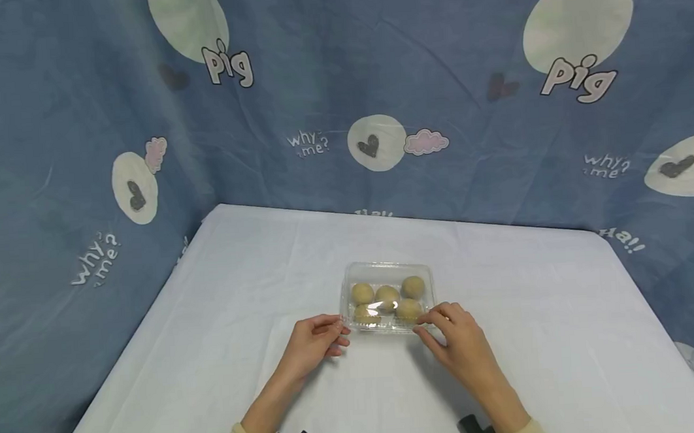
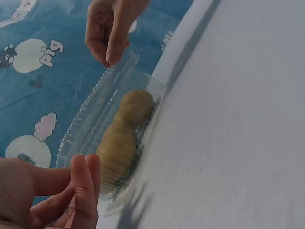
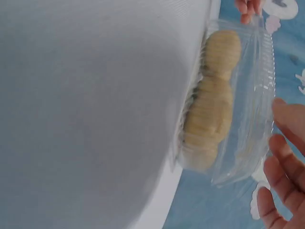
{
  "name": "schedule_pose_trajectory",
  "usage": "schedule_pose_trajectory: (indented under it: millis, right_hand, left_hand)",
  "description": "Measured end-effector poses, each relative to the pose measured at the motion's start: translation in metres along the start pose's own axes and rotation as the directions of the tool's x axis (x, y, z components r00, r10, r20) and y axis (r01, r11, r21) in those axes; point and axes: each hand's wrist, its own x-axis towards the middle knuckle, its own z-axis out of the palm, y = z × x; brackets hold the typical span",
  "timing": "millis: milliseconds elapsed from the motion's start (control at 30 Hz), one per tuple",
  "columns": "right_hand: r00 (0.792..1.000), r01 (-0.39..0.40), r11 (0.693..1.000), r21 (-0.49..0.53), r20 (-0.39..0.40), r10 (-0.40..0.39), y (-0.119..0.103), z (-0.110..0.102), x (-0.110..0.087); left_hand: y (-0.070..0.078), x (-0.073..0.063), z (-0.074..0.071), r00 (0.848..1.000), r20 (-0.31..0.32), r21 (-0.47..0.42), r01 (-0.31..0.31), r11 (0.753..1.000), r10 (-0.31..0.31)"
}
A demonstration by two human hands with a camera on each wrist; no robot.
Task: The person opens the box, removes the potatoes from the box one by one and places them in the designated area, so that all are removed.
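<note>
A clear plastic clamshell food box (image 1: 386, 269) sits on the white table with several round yellowish-brown balls (image 1: 387, 298) inside. What the balls are made of, I cannot tell. At the box's near left corner, my left hand (image 1: 313, 341) pinches the rim between thumb and fingers. My right hand (image 1: 455, 345) has its thumb and forefinger at the near right corner, gripping the plastic edge. Along the ribbed lid edge (image 3: 272, 62), the right wrist view shows the right fingertips (image 3: 277, 140) close to the plastic. Whether the lid is fastened cannot be made out.
White cloth covers the table (image 1: 553, 336), which reaches out on both sides of the box. Behind and to the left hangs a blue printed curtain (image 1: 262, 175). Dark wrist mounts (image 1: 476, 429) sit below both hands near the sleeves.
</note>
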Motion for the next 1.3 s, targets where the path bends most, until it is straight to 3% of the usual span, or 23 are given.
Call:
schedule_pose_trajectory:
  millis: [133,300,467,667,1000,1300]
  right_hand:
    - [0.997,0.07,0.997,-0.032,0.032,-0.069,-0.004,0.003,0.005]
    - [0.996,0.066,0.993,-0.093,0.066,-0.06,-0.008,0.005,0.009]
    - [0.997,0.062,0.992,-0.112,0.052,-0.057,-0.011,0.008,0.012]
    - [0.996,0.076,0.989,-0.129,0.051,-0.07,-0.012,0.01,0.014]
    - [0.99,0.129,0.984,-0.127,0.075,-0.12,-0.006,0.009,0.016]
    - [0.99,0.114,0.989,-0.094,0.091,-0.106,-0.002,0.007,0.015]
  left_hand:
    - [-0.001,0.0,0.001,0.998,0.048,-0.068,0.054,0.996,-0.051]
    - [-0.002,0.003,0.003,0.993,0.083,-0.148,0.092,0.985,-0.08]
    - [-0.003,0.005,0.003,0.992,0.079,-0.167,0.108,0.98,-0.095]
    - [-0.003,0.006,0.007,0.995,0.022,-0.16,0.099,0.982,-0.096]
    - [-0.004,0.007,0.019,0.996,-0.082,-0.149,0.028,0.988,-0.041]
    - [-0.007,0.009,0.023,0.99,-0.13,-0.132,0.031,0.991,-0.048]
